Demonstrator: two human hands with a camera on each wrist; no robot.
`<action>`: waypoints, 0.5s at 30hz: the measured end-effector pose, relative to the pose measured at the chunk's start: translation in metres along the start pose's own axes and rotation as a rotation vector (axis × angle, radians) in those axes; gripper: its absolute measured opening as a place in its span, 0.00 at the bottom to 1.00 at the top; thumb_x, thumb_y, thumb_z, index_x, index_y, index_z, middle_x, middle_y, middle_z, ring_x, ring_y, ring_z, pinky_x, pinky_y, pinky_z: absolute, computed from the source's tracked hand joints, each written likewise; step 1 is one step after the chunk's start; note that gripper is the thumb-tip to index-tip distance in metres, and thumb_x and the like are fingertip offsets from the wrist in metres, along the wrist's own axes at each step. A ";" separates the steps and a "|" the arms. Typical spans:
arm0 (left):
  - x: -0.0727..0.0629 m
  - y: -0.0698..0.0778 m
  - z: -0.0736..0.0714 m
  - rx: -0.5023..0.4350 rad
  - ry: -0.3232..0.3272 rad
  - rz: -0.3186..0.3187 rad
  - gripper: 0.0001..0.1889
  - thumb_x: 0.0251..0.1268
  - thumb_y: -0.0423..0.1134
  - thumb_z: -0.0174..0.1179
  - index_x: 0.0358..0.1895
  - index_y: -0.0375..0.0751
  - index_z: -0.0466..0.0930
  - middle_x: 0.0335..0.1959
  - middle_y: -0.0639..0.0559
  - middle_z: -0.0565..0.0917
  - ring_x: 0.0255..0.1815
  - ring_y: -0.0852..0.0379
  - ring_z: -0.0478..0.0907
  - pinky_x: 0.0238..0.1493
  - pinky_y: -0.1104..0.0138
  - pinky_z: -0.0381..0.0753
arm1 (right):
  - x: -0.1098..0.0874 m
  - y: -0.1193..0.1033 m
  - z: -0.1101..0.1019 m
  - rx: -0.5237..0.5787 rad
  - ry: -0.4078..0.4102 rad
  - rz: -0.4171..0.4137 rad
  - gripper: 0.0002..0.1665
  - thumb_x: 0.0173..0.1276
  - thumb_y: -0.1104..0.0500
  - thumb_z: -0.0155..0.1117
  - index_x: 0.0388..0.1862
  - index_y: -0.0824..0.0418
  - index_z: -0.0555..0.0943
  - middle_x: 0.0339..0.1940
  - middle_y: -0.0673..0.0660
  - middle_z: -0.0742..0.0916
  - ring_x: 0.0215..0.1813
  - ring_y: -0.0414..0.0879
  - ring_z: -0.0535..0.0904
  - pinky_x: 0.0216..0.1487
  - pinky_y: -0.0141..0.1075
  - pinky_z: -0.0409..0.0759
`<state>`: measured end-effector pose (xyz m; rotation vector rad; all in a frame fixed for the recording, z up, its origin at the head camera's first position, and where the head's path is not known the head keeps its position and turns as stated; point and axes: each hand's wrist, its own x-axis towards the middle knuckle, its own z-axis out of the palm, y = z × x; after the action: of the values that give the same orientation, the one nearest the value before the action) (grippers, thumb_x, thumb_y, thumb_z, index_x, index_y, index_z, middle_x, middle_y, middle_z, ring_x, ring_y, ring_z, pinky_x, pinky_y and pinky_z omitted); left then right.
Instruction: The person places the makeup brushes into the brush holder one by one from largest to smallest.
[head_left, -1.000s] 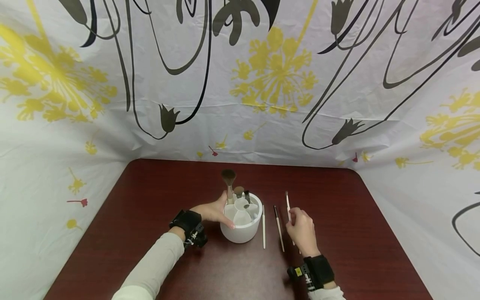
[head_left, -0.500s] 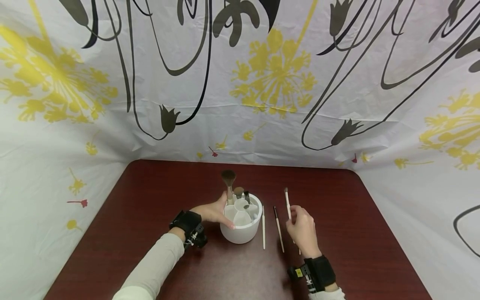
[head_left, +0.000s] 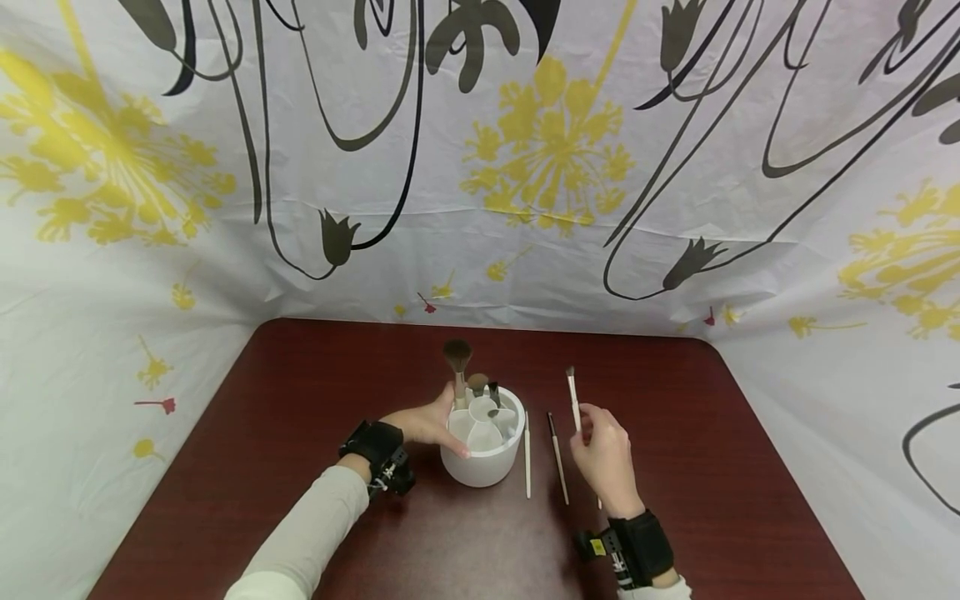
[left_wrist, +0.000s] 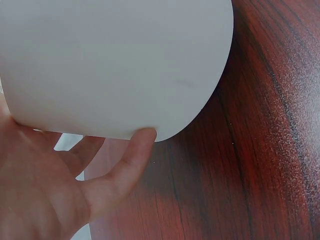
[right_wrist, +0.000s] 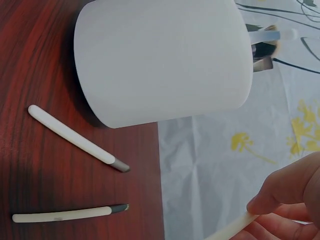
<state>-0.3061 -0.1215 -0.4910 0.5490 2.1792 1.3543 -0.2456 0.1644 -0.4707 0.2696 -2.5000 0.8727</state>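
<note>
My left hand (head_left: pixel 429 423) grips the side of a white round brush holder (head_left: pixel 480 472), thumb on the near wall and fingers round the far left side. In the left wrist view the thumb presses near the edge of the smooth wall. Several makeup brushes stand in the divided holder, a large fluffy brush (head_left: pixel 457 357) the tallest. To the right, my right hand (head_left: pixel 606 460) pinches a thin makeup brush (head_left: pixel 572 392) by its pale handle, bristles pointing up and away. The right wrist view shows that handle (right_wrist: pixel 234 229) between thumb and fingers.
Two thin brushes lie on the dark red table (head_left: pixel 315 375) between holder and right hand: a white one (head_left: pixel 528 467) and a dark-tipped one (head_left: pixel 558 465). A pale handle end (head_left: pixel 599 503) shows beside the right wrist. A patterned cloth (head_left: pixel 525 275) hangs behind the table.
My right hand has raised the pinched brush, its bristle end shifting away and slightly left. My left hand and the brush holder have stayed in place.
</note>
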 end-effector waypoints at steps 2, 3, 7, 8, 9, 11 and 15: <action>-0.001 0.001 0.000 -0.006 0.001 0.011 0.72 0.32 0.54 0.74 0.68 0.38 0.20 0.70 0.35 0.31 0.70 0.42 0.37 0.66 0.50 0.44 | 0.001 -0.002 -0.001 0.001 0.007 -0.009 0.22 0.48 0.74 0.63 0.46 0.71 0.76 0.29 0.60 0.80 0.27 0.49 0.78 0.23 0.36 0.73; -0.001 0.001 0.000 -0.007 0.000 0.013 0.72 0.32 0.54 0.74 0.68 0.37 0.20 0.70 0.34 0.31 0.70 0.41 0.37 0.66 0.49 0.45 | 0.001 -0.003 -0.002 0.002 0.010 -0.013 0.22 0.48 0.74 0.63 0.46 0.71 0.76 0.29 0.60 0.80 0.28 0.49 0.78 0.23 0.35 0.73; 0.000 0.002 -0.001 -0.015 0.000 -0.021 0.71 0.33 0.50 0.74 0.68 0.38 0.20 0.70 0.36 0.30 0.71 0.43 0.37 0.67 0.50 0.44 | 0.004 -0.006 -0.004 0.006 0.023 -0.029 0.22 0.47 0.75 0.64 0.45 0.69 0.77 0.29 0.59 0.80 0.28 0.50 0.78 0.23 0.35 0.73; 0.000 0.002 -0.001 -0.012 0.001 -0.032 0.71 0.34 0.49 0.74 0.68 0.38 0.20 0.71 0.37 0.30 0.71 0.44 0.37 0.67 0.50 0.44 | 0.004 -0.006 -0.004 0.007 0.025 -0.030 0.22 0.47 0.75 0.64 0.45 0.69 0.77 0.29 0.59 0.80 0.29 0.50 0.78 0.23 0.35 0.73; 0.001 0.003 -0.001 -0.004 0.000 -0.043 0.71 0.34 0.48 0.74 0.68 0.37 0.20 0.71 0.37 0.30 0.71 0.44 0.37 0.67 0.51 0.44 | 0.005 -0.007 -0.005 0.009 0.025 -0.030 0.22 0.47 0.75 0.64 0.45 0.69 0.77 0.29 0.58 0.80 0.29 0.49 0.78 0.23 0.35 0.73; 0.002 0.003 -0.001 0.002 0.000 -0.052 0.70 0.35 0.46 0.74 0.68 0.37 0.19 0.71 0.37 0.30 0.71 0.44 0.37 0.67 0.51 0.44 | 0.005 -0.008 -0.005 0.012 0.027 -0.027 0.22 0.47 0.74 0.64 0.45 0.68 0.77 0.29 0.58 0.80 0.29 0.48 0.78 0.23 0.35 0.73; 0.002 0.002 -0.001 0.008 0.000 -0.053 0.70 0.35 0.46 0.74 0.68 0.36 0.20 0.71 0.36 0.30 0.71 0.44 0.38 0.67 0.51 0.45 | 0.005 -0.009 -0.005 0.019 0.028 -0.031 0.22 0.46 0.75 0.64 0.45 0.68 0.76 0.29 0.58 0.80 0.29 0.47 0.78 0.23 0.34 0.73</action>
<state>-0.3084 -0.1199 -0.4891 0.4908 2.1852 1.3183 -0.2451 0.1600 -0.4601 0.2996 -2.4562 0.8825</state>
